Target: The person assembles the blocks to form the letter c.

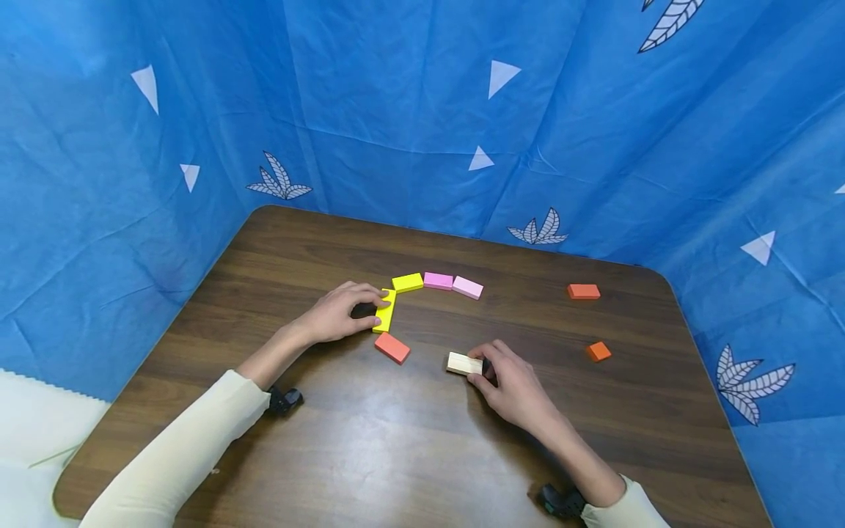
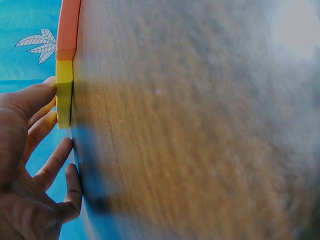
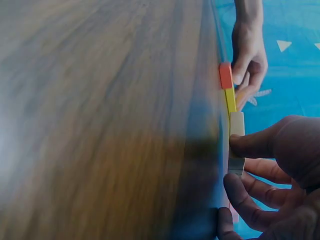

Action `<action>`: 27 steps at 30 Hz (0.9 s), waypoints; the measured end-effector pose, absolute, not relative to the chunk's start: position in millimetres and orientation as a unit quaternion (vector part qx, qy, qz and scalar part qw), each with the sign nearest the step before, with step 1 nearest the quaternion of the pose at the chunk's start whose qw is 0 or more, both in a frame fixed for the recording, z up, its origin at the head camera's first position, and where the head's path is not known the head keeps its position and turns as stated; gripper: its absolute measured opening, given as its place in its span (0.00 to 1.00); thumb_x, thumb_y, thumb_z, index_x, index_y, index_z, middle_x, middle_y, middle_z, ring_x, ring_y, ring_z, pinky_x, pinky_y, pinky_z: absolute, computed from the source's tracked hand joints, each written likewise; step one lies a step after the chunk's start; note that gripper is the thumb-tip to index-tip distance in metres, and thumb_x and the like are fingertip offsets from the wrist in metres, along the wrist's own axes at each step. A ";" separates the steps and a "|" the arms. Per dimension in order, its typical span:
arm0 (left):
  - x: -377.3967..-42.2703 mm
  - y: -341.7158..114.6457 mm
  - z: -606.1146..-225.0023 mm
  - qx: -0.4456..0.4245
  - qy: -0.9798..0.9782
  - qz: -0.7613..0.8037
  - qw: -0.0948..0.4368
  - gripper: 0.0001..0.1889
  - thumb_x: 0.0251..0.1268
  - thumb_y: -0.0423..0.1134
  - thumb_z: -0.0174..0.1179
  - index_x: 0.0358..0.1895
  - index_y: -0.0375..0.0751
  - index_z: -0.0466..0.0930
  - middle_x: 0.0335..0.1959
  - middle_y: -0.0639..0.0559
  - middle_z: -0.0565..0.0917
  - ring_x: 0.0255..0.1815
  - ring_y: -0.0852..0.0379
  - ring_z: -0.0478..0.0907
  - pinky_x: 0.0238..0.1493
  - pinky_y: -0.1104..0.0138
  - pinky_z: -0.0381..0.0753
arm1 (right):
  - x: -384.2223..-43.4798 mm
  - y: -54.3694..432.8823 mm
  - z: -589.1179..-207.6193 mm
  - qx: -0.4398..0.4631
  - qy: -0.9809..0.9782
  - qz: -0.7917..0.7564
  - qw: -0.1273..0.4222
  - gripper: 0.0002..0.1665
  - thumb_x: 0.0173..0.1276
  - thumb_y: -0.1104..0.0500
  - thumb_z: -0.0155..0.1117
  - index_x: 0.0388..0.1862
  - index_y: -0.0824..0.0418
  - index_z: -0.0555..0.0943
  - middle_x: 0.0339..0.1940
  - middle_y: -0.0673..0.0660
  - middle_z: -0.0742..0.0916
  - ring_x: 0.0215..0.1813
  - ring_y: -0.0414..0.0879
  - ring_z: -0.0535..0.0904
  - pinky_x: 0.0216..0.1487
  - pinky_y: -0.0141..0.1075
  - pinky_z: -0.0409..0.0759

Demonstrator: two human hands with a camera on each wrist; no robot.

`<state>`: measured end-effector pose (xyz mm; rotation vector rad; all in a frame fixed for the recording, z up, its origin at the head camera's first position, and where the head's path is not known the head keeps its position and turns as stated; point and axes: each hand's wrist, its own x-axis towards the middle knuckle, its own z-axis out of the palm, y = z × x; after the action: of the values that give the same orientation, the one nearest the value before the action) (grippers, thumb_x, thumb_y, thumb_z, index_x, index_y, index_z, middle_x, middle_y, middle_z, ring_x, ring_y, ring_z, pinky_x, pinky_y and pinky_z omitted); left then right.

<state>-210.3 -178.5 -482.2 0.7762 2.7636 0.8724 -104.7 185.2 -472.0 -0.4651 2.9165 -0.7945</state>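
My left hand (image 1: 339,314) pinches a yellow wooden block (image 1: 385,320) between thumb and fingers, flat on the table. Just below its lower end lies a red-orange block (image 1: 392,348), tilted the other way. My right hand (image 1: 513,386) grips a plain light wood block (image 1: 464,364) by its right end, the thumb on the near side. In the right wrist view the plain block (image 3: 237,122) shows beyond the right thumb. From the left block's top a curved row runs rightward: another yellow block (image 1: 407,283), a pink block (image 1: 439,281) and a pale pink block (image 1: 468,287).
At the right of the brown wooden table (image 1: 370,455) lie an orange-red block (image 1: 584,292) and a shorter orange block (image 1: 598,352). A blue patterned curtain (image 1: 409,110) hangs behind the table and along its sides. Each wrist wears a black camera strap.
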 end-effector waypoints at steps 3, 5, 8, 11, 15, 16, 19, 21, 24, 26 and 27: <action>-210.3 -178.6 -482.4 0.260 0.918 0.292 0.072 0.21 0.74 0.49 0.70 0.66 0.50 0.87 0.72 0.50 0.82 0.74 0.44 0.75 0.75 0.41 0.74 | -105.5 178.1 -472.9 -0.164 0.952 -0.255 0.035 0.17 0.70 0.55 0.79 0.56 0.51 0.86 0.43 0.47 0.84 0.38 0.38 0.78 0.39 0.34 0.76; -210.2 -179.1 -482.3 0.260 0.917 0.292 0.075 0.21 0.74 0.49 0.70 0.66 0.50 0.87 0.73 0.50 0.82 0.74 0.44 0.75 0.75 0.41 0.75 | -105.7 173.5 -473.0 -0.169 0.952 -0.254 0.031 0.18 0.69 0.55 0.80 0.55 0.52 0.87 0.43 0.47 0.85 0.38 0.37 0.78 0.39 0.34 0.77; -210.4 -179.7 -482.4 0.257 0.918 0.291 0.080 0.21 0.74 0.49 0.70 0.66 0.51 0.87 0.74 0.50 0.82 0.74 0.44 0.75 0.75 0.42 0.75 | -105.8 167.3 -473.2 -0.177 0.952 -0.250 0.029 0.18 0.69 0.55 0.80 0.55 0.51 0.87 0.43 0.46 0.85 0.37 0.37 0.78 0.39 0.34 0.77; -210.7 -179.6 -482.0 0.254 0.919 0.291 0.082 0.21 0.74 0.49 0.71 0.66 0.51 0.87 0.73 0.50 0.82 0.73 0.44 0.75 0.75 0.42 0.75 | -105.8 161.5 -472.7 -0.183 0.951 -0.247 0.031 0.18 0.69 0.55 0.80 0.55 0.51 0.86 0.43 0.46 0.85 0.37 0.37 0.77 0.39 0.34 0.77; -211.3 -178.3 -480.9 0.255 0.919 0.289 0.079 0.21 0.74 0.50 0.70 0.66 0.50 0.87 0.73 0.49 0.82 0.73 0.44 0.75 0.75 0.42 0.74 | -106.7 154.3 -472.0 -0.193 0.949 -0.246 0.034 0.18 0.69 0.54 0.80 0.56 0.51 0.86 0.44 0.46 0.85 0.37 0.37 0.77 0.39 0.34 0.77; -211.5 -178.0 -480.8 0.256 0.919 0.288 0.078 0.21 0.74 0.50 0.70 0.66 0.51 0.87 0.73 0.50 0.82 0.73 0.44 0.75 0.75 0.41 0.74 | -107.2 152.7 -472.1 -0.195 0.949 -0.246 0.033 0.18 0.69 0.54 0.80 0.56 0.51 0.87 0.44 0.46 0.85 0.37 0.37 0.78 0.39 0.34 0.77; -211.1 -177.7 -480.0 0.260 0.919 0.286 0.073 0.21 0.74 0.49 0.70 0.66 0.51 0.87 0.73 0.49 0.82 0.74 0.43 0.75 0.75 0.40 0.74 | -108.6 148.7 -472.5 -0.202 0.948 -0.244 0.030 0.18 0.69 0.54 0.80 0.55 0.51 0.87 0.43 0.46 0.85 0.37 0.36 0.78 0.38 0.33 0.77; -210.8 -178.2 -480.1 0.263 0.919 0.286 0.070 0.21 0.74 0.48 0.70 0.66 0.51 0.87 0.72 0.49 0.82 0.74 0.43 0.75 0.74 0.40 0.74 | -109.5 146.5 -472.8 -0.205 0.948 -0.243 0.029 0.18 0.69 0.54 0.80 0.55 0.51 0.87 0.43 0.46 0.85 0.37 0.36 0.78 0.38 0.33 0.76; -210.2 -179.0 -480.4 0.261 0.918 0.289 0.072 0.21 0.74 0.48 0.71 0.66 0.51 0.87 0.72 0.49 0.82 0.74 0.43 0.75 0.74 0.40 0.74 | -110.8 143.4 -473.3 -0.207 0.947 -0.242 0.031 0.17 0.69 0.54 0.80 0.55 0.51 0.87 0.43 0.46 0.85 0.37 0.37 0.78 0.38 0.34 0.76; -210.2 -179.3 -481.5 0.259 0.919 0.289 0.073 0.21 0.74 0.48 0.71 0.66 0.52 0.87 0.72 0.50 0.82 0.74 0.44 0.75 0.75 0.41 0.74 | -111.5 141.4 -473.2 -0.206 0.947 -0.243 0.034 0.17 0.69 0.54 0.80 0.55 0.51 0.87 0.43 0.46 0.85 0.37 0.37 0.77 0.38 0.35 0.76; -210.3 -179.4 -482.2 0.259 0.919 0.288 0.073 0.21 0.74 0.49 0.70 0.66 0.52 0.87 0.72 0.50 0.82 0.74 0.44 0.75 0.74 0.41 0.74 | -111.9 140.6 -473.3 -0.205 0.947 -0.243 0.036 0.17 0.69 0.54 0.80 0.55 0.51 0.87 0.43 0.47 0.85 0.37 0.37 0.77 0.38 0.35 0.76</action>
<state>-210.3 -179.4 -482.2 0.7767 2.7604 0.8665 -111.9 140.6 -473.3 -0.6311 2.9103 -0.7473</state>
